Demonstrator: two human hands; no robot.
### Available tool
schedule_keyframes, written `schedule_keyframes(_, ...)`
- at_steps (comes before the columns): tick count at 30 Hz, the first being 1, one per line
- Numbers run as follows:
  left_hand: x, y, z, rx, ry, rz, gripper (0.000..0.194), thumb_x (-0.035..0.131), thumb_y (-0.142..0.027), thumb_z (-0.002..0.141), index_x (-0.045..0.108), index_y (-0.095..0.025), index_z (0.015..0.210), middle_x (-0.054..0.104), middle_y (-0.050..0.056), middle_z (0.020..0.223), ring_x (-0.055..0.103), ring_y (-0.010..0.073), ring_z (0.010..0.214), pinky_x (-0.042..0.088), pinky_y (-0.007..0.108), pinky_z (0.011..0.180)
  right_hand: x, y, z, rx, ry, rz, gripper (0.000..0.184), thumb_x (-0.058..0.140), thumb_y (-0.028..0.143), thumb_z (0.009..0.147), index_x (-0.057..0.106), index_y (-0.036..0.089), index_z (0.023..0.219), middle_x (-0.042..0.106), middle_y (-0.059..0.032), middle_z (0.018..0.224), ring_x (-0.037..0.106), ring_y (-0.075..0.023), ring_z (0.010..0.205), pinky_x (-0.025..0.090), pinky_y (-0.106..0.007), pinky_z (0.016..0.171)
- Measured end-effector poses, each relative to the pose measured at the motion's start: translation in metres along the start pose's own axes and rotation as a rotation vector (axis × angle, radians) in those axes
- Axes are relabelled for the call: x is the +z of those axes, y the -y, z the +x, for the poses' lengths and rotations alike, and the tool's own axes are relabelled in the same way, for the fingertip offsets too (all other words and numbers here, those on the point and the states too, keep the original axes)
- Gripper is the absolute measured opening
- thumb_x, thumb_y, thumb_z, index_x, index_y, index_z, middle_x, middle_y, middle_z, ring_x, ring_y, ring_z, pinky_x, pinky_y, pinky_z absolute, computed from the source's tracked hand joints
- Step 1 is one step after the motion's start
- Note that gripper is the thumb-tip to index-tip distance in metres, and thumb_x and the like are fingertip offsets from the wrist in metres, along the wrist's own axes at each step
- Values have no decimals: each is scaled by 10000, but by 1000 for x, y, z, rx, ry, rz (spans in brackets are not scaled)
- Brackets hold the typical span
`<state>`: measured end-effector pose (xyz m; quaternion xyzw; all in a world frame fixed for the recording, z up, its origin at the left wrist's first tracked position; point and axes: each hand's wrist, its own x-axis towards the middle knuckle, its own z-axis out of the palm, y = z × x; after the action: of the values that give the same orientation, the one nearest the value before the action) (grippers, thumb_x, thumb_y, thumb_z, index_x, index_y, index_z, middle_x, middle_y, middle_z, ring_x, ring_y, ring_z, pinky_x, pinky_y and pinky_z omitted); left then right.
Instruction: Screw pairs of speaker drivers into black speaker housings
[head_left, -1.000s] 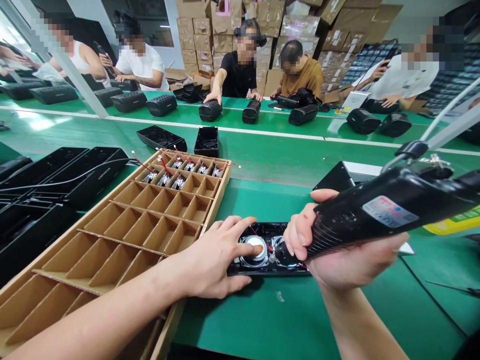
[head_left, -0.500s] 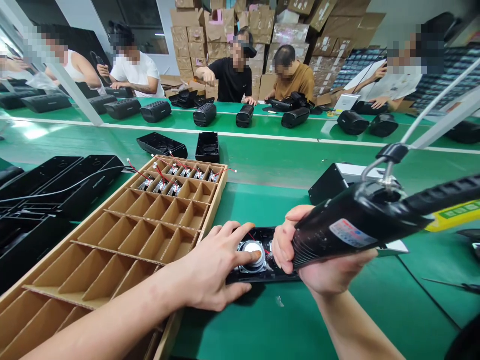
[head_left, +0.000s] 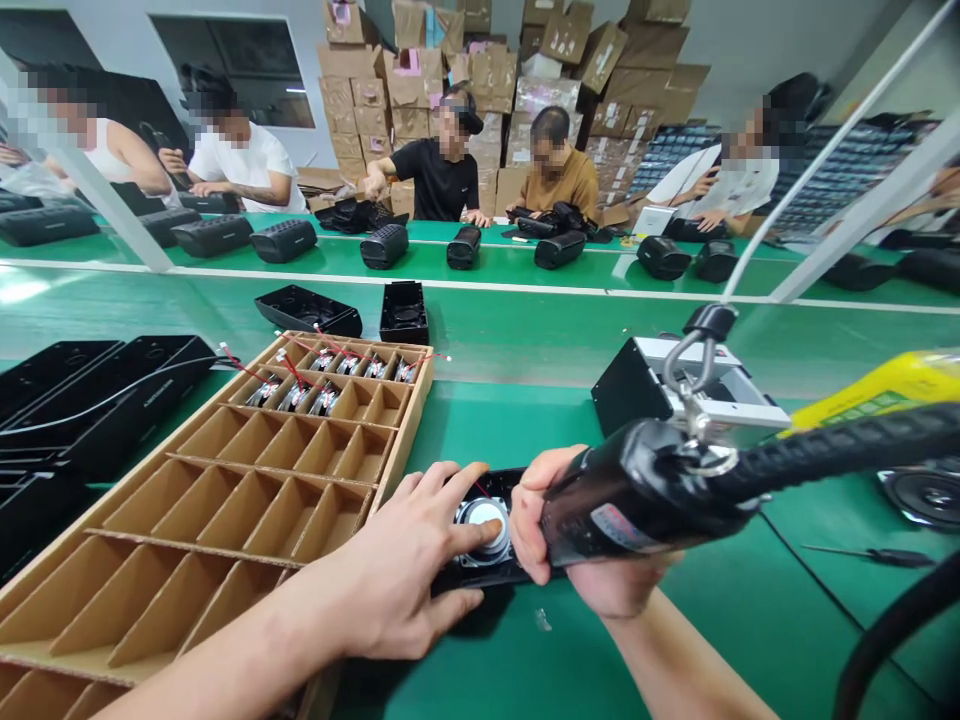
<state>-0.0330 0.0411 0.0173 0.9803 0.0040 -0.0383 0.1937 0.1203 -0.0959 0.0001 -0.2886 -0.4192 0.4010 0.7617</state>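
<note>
My left hand [head_left: 409,570] rests on a black speaker panel [head_left: 487,570] lying on the green table, its index finger pressing the silver round driver [head_left: 480,520] set in the panel. My right hand [head_left: 570,545] is closed around a black electric screwdriver [head_left: 645,495] that hangs from a hook and cable, its tip pointing down at the panel just right of the driver. The tip itself is hidden behind my fingers.
A cardboard divider tray [head_left: 247,500] lies at left, with several small drivers with red wires [head_left: 300,385] in its far cells. Black housings [head_left: 97,390] lie farther left, a black-and-white box [head_left: 660,385] to the right. Several people sit across the conveyor with black speakers [head_left: 382,245].
The screwdriver has swung more upright and closer to the panel's middle, and my right hand moved left with it. The view shifted; my left hand stays on the driver.
</note>
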Motion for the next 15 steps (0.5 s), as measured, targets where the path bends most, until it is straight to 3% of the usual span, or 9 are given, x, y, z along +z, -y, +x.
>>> schedule_keyframes(3,0,-1,0,-8,-28,-1,540,741,-303,849,652,-384,1376,392,88,1628,434,423,1422,433,675,1161,1,-4,-1,-53,0,-27,654,672,793,853,696,203,1135,632,-30,656,528,-132,440,404,-224,407)
schedule_keyframes(6,6,6,-3,-11,-63,45,523,711,-292,863,651,-409,1369,361,44,1681,426,413,1473,443,660,1179,1,7,3,-137,-16,-57,644,594,796,906,686,246,1228,599,4,646,486,-110,416,391,-211,404)
schedule_keyframes(10,25,28,-14,-21,-103,112,664,730,-430,879,530,-482,1510,189,-18,1774,350,462,1543,477,699,1137,-10,59,4,-388,-145,-175,683,480,872,903,738,314,1200,604,31,648,483,-101,397,421,-211,384)
schedule_keyframes(13,36,43,-22,-20,-160,126,830,779,-426,833,439,-488,1588,179,-21,1778,321,479,1557,470,684,1148,-39,106,-3,-604,-286,-387,705,539,887,853,776,287,1138,611,28,605,492,-119,370,431,-233,349)
schedule_keyframes(15,38,49,-25,-15,-172,117,823,788,-394,821,471,-483,1575,236,-17,1763,329,475,1555,463,660,1162,-64,129,-10,-697,-415,-539,727,592,913,786,768,269,1072,588,30,557,464,-138,339,400,-248,310)
